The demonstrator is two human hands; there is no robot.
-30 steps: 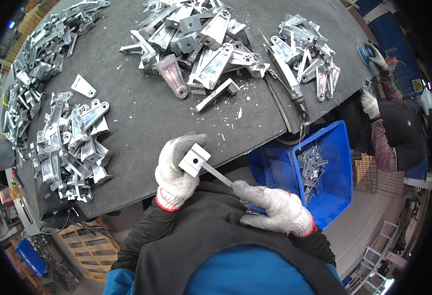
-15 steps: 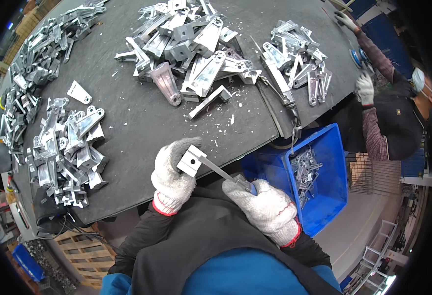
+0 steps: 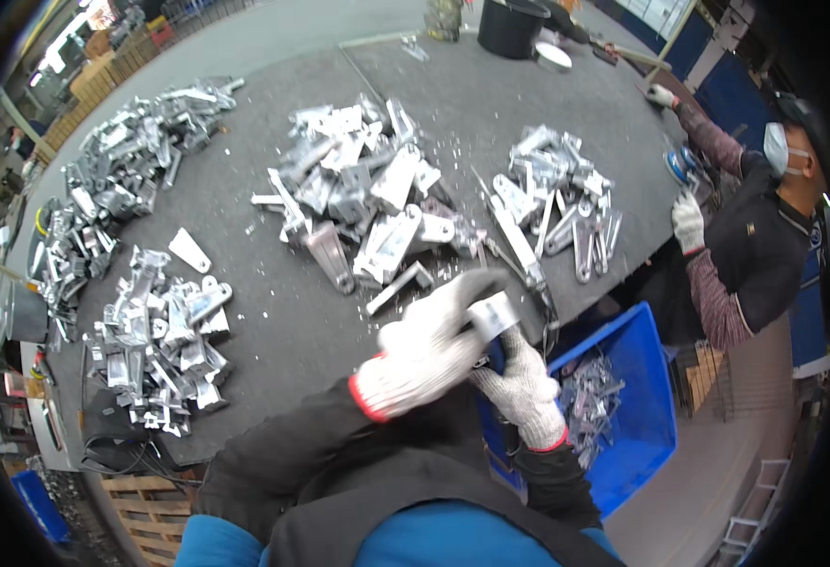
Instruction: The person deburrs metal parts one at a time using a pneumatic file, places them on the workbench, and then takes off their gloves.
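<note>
Brackets point(image 3: 396, 180) lie heaped beyond left hand point(image 3: 431, 352) gripping metal piece point(image 3: 493, 316), grip of right hand point(image 3: 525, 387) unclear.

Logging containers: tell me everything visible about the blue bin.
The blue bin looks plastic, open-topped and roughly rectangular. Silvery parts lie heaped inside, below the rim. It sits beside the table, on the person's right, its left side partly hidden by the right hand and sleeve; contact with these is unclear.

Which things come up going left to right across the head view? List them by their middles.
Lower-left pile of metal brackets → central bracket pile → left gloved hand → blurred metal part → right gloved hand → blue bin → co-worker.
</note>
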